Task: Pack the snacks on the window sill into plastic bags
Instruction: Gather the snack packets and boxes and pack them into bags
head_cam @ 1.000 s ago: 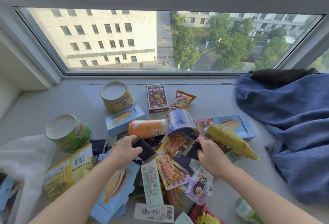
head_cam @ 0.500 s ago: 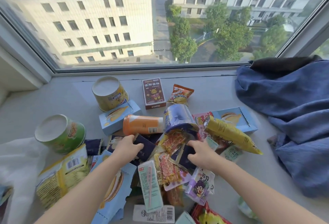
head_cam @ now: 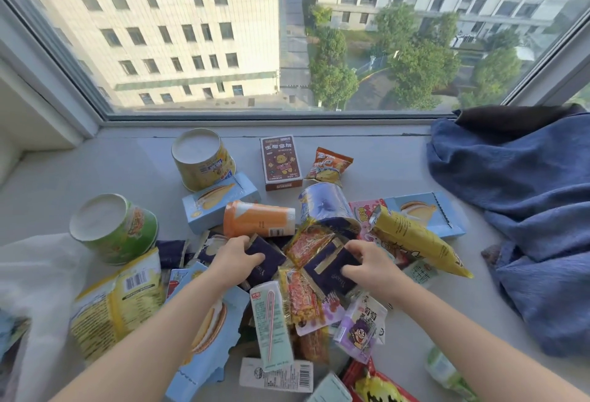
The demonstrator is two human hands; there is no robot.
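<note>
A heap of snacks covers the middle of the window sill [head_cam: 399, 162]. My left hand [head_cam: 234, 259] grips a dark navy packet [head_cam: 269, 261] in the heap. My right hand [head_cam: 372, 266] holds a second dark navy packet [head_cam: 329, 269] with curled fingers. Around them lie red-and-gold noodle packets [head_cam: 308, 243], an orange bottle [head_cam: 257, 219], a long yellow bag [head_cam: 412, 238], a mint drink carton [head_cam: 271, 318] and a purple pouch [head_cam: 360, 333]. A white plastic bag [head_cam: 35, 277] lies at the left edge.
Two upturned tubs, one yellow [head_cam: 201, 159] and one green [head_cam: 113, 229], stand at the back left. A brown box [head_cam: 280, 162] and an orange crisp bag [head_cam: 329, 165] lie near the glass. Light blue cake boxes [head_cam: 220, 203] lie around. Blue cloth [head_cam: 526, 210] fills the right side.
Both hands have shifted slightly within the heap and closed round dark navy packets. The camera has tilted a little, showing more of the window.
</note>
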